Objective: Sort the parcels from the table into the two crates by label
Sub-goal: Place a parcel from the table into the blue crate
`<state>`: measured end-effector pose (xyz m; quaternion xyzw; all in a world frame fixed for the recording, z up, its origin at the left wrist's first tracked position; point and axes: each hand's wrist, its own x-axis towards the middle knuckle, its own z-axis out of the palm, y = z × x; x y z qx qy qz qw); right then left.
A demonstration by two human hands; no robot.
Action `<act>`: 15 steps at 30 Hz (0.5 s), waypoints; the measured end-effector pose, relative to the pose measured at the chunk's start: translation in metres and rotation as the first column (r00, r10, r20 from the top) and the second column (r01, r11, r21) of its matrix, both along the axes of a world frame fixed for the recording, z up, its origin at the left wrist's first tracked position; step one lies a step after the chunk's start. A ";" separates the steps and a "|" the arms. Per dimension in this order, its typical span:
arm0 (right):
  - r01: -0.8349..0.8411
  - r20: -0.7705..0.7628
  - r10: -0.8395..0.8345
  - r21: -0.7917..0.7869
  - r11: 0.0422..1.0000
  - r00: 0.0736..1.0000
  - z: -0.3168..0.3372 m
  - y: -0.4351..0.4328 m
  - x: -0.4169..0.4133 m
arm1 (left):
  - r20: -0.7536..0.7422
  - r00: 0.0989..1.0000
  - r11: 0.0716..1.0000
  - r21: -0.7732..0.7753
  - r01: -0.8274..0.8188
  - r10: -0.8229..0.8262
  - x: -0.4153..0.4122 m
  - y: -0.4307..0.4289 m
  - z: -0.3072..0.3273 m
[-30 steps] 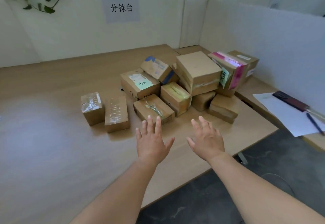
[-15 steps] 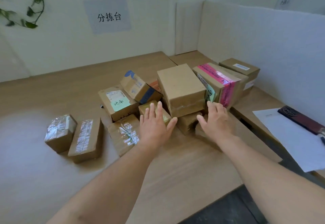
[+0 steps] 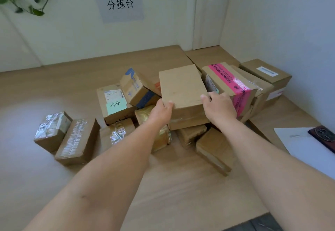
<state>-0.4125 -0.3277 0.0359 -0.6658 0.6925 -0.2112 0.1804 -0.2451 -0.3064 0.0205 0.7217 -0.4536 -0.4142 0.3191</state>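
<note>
On top of the parcel heap, near the middle of the wooden table [image 3: 54, 89], sits the plain brown box [image 3: 182, 87], gripped from both sides. Left hand [image 3: 161, 111]: thumb lies over the near-left top edge; fingers pass round the left side, hidden behind the box. Right hand [image 3: 219, 107]: thumb on the top by the near-right corner; fingers are tucked into the gap against the pink-taped box [image 3: 233, 82], tips out of sight. Both hands clamp the box between thumb and fingers. Its underside is hidden, so whether it rests on the parcels beneath or is lifted clear cannot be told. The left forearm covers much of the gold-taped parcel [image 3: 145, 114]. A dark object [image 3: 324, 135] on the paper sheet [image 3: 299, 145] is cut off by the right edge. Print on the green-note box [image 3: 114, 102] is too small to read. The plain brown box is tilted, its top face bare cardboard with square corners; its near side carries a pale, blurred tape seam.
</note>
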 end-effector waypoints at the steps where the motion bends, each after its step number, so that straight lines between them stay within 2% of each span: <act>1: 0.018 -0.036 -0.019 -0.018 1.000 0.999 0.001 -0.001 0.000 | -0.028 1.000 1.000 -0.011 -0.013 0.013 0.000 0.002 0.000; 4: 0.028 -0.068 -0.035 -0.107 0.994 0.997 0.008 0.000 0.002 | -0.117 0.992 0.997 -0.064 -0.045 0.037 0.002 0.011 -0.001; 6: 0.027 -0.012 -0.030 -0.143 0.989 0.999 0.013 0.005 0.007 | -0.172 0.984 0.993 -0.100 -0.062 0.044 0.005 0.020 0.000; 10: 0.015 0.174 0.003 -0.102 0.995 0.985 0.023 0.023 0.021 | -0.204 0.978 0.985 -0.157 -0.075 0.042 0.019 0.044 0.008; 15: -0.070 0.181 0.077 -0.045 0.997 0.980 0.021 0.059 0.051 | -0.170 0.985 0.982 -0.175 -0.068 0.038 0.058 0.093 0.013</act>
